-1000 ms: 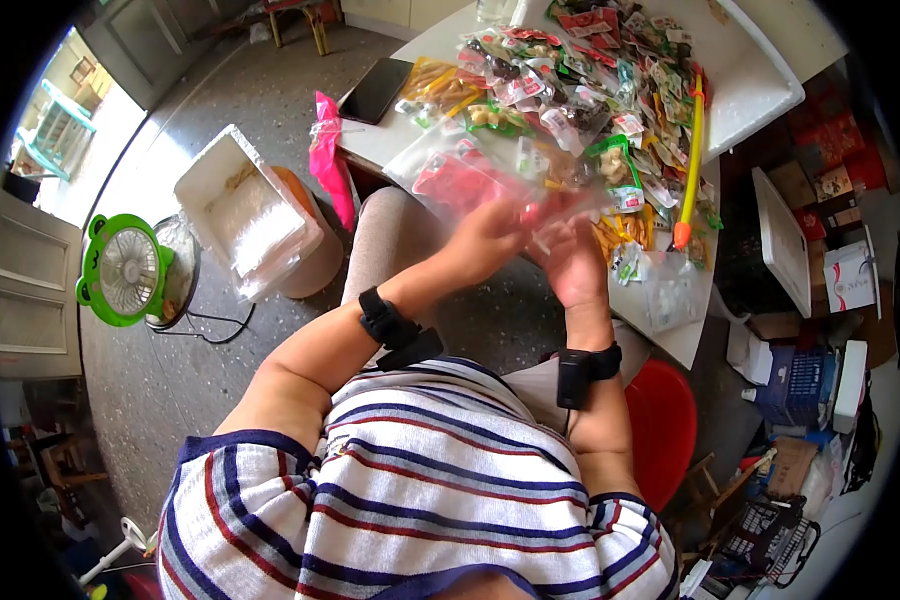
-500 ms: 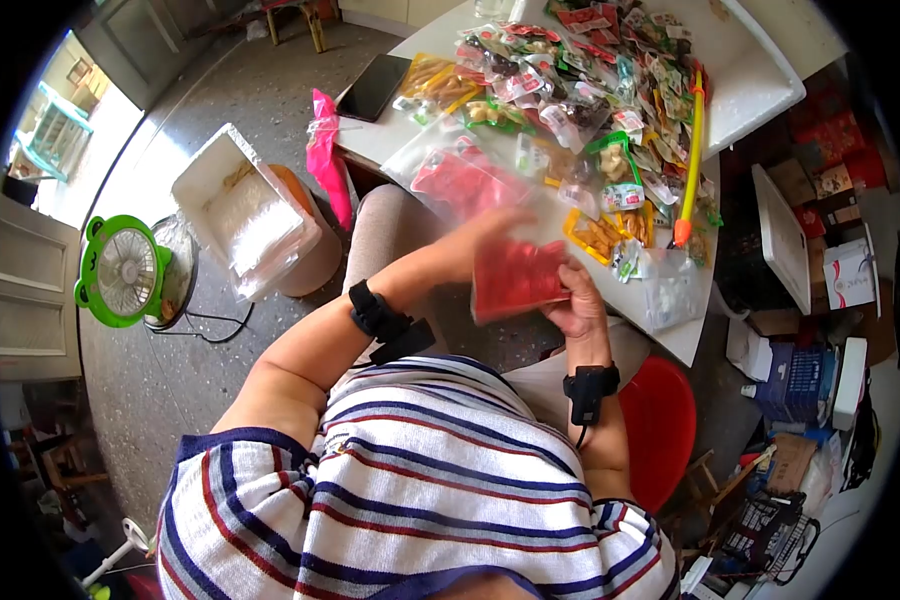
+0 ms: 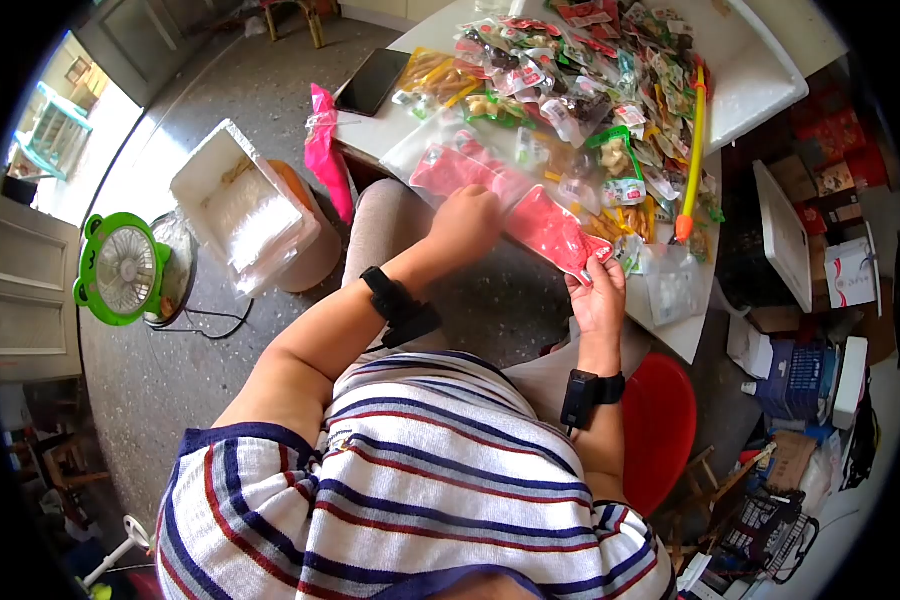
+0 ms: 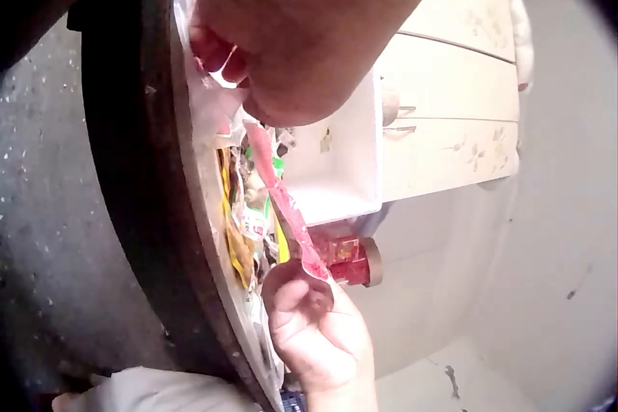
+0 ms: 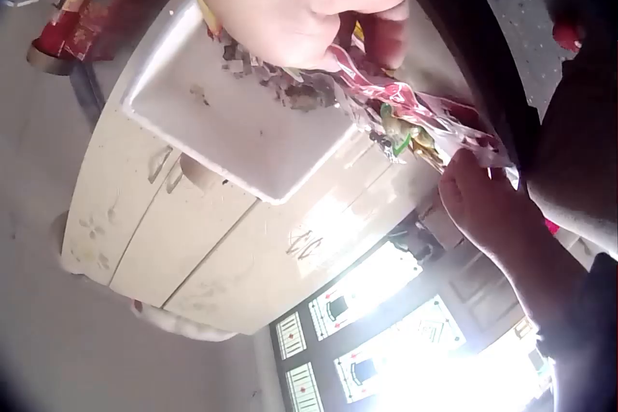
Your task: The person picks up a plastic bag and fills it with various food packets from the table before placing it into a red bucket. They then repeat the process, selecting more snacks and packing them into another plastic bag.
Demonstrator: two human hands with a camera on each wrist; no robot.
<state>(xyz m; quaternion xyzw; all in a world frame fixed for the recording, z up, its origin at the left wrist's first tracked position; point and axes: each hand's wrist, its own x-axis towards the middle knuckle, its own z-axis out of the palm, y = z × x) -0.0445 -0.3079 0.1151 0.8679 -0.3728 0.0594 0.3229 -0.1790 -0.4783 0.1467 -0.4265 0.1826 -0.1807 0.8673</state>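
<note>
A flat red packet (image 3: pixel 550 232) hangs slanted over the front edge of the table, its lower corner pinched between the thumb and fingers of my right hand (image 3: pixel 600 295). The packet's upper end reaches close to my left hand (image 3: pixel 467 222). Curled fingers of that left hand grip the clear plastic bag (image 4: pixel 214 101) at the table edge. More red packets (image 3: pixel 455 168) show through the clear plastic just beyond my left knuckles. In the right wrist view, the right fingers (image 5: pixel 386 40) hold the near end of the red packet.
A heap of small snack packets (image 3: pixel 570 75) covers much of the table. Around it are a black phone (image 3: pixel 372 82), a yellow stick with orange ends (image 3: pixel 692 160) and a white foam box (image 3: pixel 760 60). Another foam box (image 3: pixel 195 180) with clear bags and a green fan (image 3: pixel 125 268) stand left.
My hands were together over the table edge, then the right held the red packet low and near me. Now the packet is raised toward the table, stretched out, and the left hand is at the clear bag.
</note>
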